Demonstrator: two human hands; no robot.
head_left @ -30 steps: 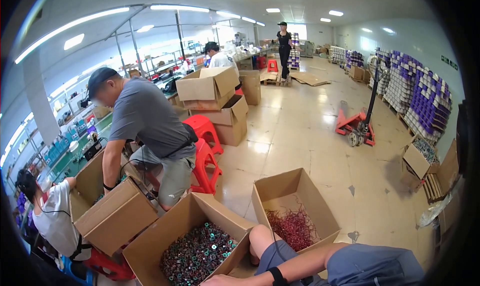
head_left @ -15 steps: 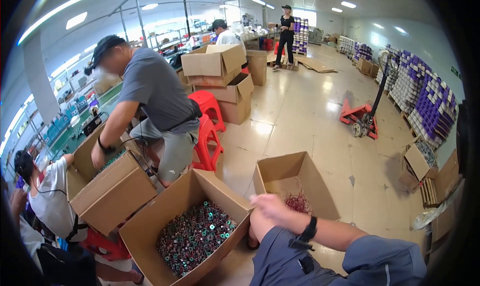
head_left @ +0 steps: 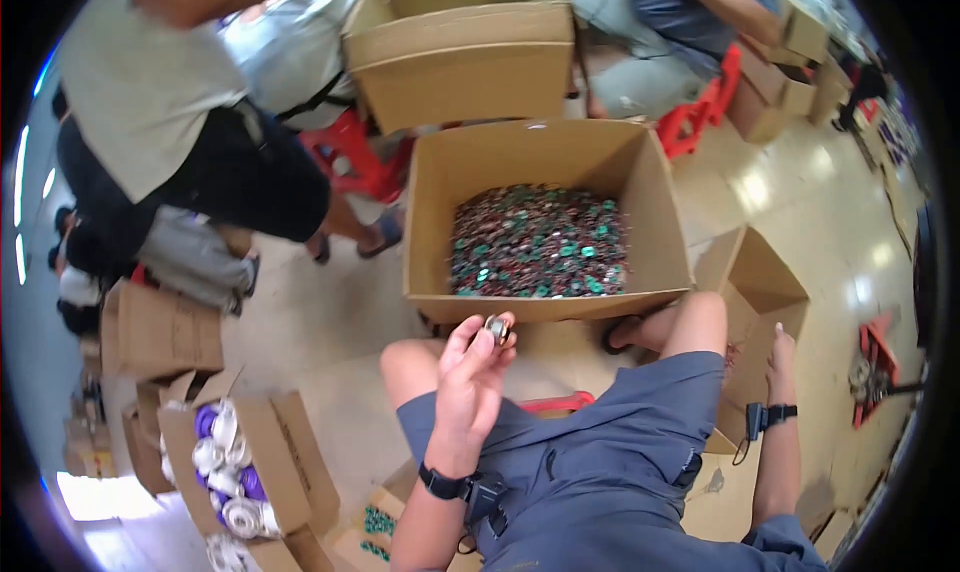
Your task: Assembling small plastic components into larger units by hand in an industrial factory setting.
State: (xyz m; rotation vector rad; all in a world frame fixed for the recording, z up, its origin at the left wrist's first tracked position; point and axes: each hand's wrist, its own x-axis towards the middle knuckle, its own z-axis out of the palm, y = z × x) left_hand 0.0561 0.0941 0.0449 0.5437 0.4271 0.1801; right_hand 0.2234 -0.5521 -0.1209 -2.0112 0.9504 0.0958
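My left hand is raised near the front edge of a large cardboard box. Its thumb and fingers pinch a small round metallic part, silvery with a coppery tint; the exact kind is unclear. Inside that box lies a heap of small dark-red and green ring-shaped parts. Off to the right, my right hand is beside a smaller cardboard box, with at least one finger stretched out and nothing visible in it. Thin red wires show in this box, partly hidden by my leg.
Another large box stands beyond, with seated co-workers around it on red stools. A standing person is at the left. A box of white and purple spools sits at lower left. A red pallet jack is far right.
The view has swung left and down. My left hand has come into sight holding the small metallic part. My right hand appears farther to the right, its fingers now extended.
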